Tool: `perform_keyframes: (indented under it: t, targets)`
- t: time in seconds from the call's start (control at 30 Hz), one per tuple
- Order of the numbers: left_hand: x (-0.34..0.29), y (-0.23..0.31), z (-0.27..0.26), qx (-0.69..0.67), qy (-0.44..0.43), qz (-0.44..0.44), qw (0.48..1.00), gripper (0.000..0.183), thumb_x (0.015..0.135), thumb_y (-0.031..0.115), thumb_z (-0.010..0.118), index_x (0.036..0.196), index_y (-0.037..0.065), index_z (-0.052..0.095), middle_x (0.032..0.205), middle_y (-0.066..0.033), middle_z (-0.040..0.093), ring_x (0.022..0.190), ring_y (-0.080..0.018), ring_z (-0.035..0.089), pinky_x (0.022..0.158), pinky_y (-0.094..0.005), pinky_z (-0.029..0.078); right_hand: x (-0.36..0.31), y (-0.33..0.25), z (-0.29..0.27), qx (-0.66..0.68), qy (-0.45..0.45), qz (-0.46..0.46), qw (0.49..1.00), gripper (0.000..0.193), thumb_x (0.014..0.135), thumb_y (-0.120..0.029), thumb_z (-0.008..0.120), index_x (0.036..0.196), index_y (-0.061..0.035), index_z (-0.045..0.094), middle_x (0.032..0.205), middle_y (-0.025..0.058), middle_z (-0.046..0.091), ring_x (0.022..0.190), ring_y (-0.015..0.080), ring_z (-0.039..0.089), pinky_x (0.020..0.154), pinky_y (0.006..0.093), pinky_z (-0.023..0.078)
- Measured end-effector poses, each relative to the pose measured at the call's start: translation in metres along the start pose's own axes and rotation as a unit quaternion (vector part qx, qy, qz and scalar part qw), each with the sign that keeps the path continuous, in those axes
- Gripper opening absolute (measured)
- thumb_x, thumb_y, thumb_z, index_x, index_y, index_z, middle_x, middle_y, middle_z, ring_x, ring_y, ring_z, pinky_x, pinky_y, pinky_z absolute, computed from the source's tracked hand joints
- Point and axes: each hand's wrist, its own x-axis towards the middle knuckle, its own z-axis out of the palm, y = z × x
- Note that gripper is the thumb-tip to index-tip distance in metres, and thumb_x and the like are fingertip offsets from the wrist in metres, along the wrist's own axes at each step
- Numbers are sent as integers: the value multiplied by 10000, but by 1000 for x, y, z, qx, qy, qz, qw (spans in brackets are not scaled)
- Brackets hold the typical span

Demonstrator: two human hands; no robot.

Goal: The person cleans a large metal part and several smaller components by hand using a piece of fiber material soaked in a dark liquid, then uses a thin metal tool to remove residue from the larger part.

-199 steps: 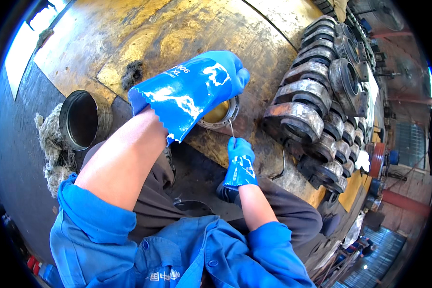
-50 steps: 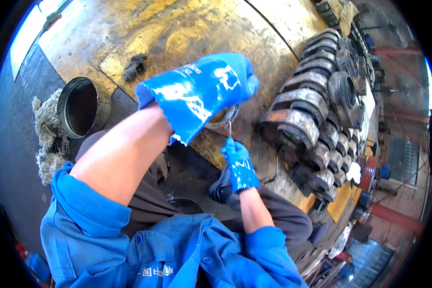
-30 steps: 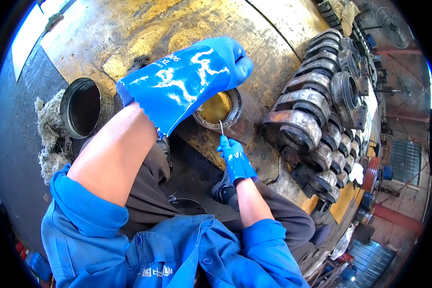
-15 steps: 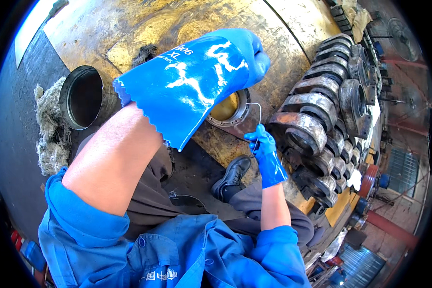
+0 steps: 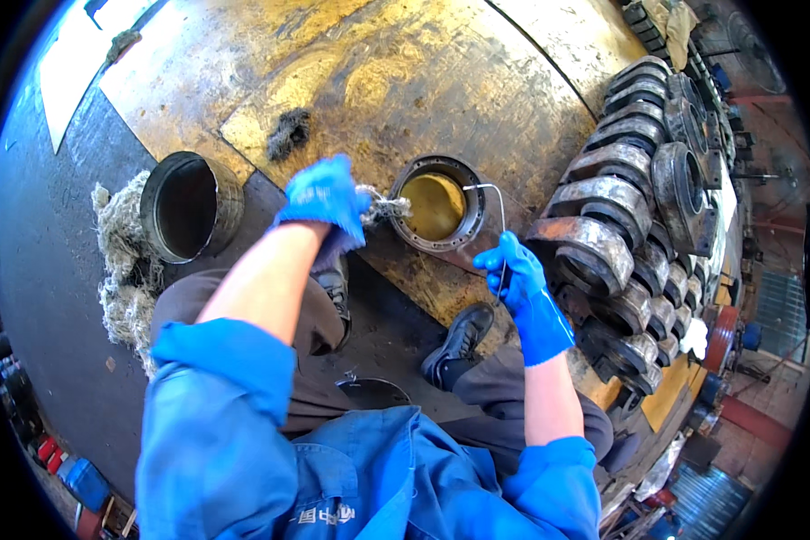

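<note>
My left hand (image 5: 322, 200), in a blue glove and slightly blurred, is closed on a wad of grey cotton waste (image 5: 388, 208). The strands reach from its fingers to the left rim of a round metal ring (image 5: 467, 231) with small holes around its flange. Yellowish floor plate shows through the ring's middle. On the right, my gloved right hand (image 5: 518, 274) pinches a thin bent metal rod (image 5: 502, 212). The rod rises from the fingers and bends left, its tip at the ring's right inner edge.
An open metal cylinder (image 5: 229, 203) stands at left beside a heap of grey cotton waste (image 5: 124, 247). A dark wad (image 5: 288, 133) lies on the worn plate floor. Rows of heavy metal bearing housings (image 5: 598, 200) are stacked at right. My shoes (image 5: 459, 340) are near the ring.
My left hand has dropped from close in front of the camera to the left of the ring, uncovering the ring and showing the cotton waste. My right hand still holds the rod.
</note>
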Motion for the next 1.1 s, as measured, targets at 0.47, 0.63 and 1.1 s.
perform_keyframes:
  t: [0.47,0.63,1.1]
  targets:
    - [83,-63,168,63,10,-1,998,516,838,236,760,1336,213,626,1419,-147,542,1278,-375,579,1002,-503,523,-113,-42,-15,-120,9,-11,993,408,1028,-387,609,844,-36,704,893,118,751,596,93,627,494,232,473]
    - [85,-74,145,-357,132,-1,925,208,940,127,641,1100,43,745,993,-154,764,920,-288,732,811,-389,564,-83,-37,2,-161,28,-4,987,442,997,-452,633,919,-27,728,857,75,737,663,121,641,584,281,496]
    - [3,73,87,-764,-270,-77,582,313,1018,267,552,1226,78,690,1127,-132,746,980,-316,726,889,-514,606,-89,34,31,-486,47,-207,848,409,975,-421,575,905,-61,756,945,212,724,845,412,710,740,506,581]
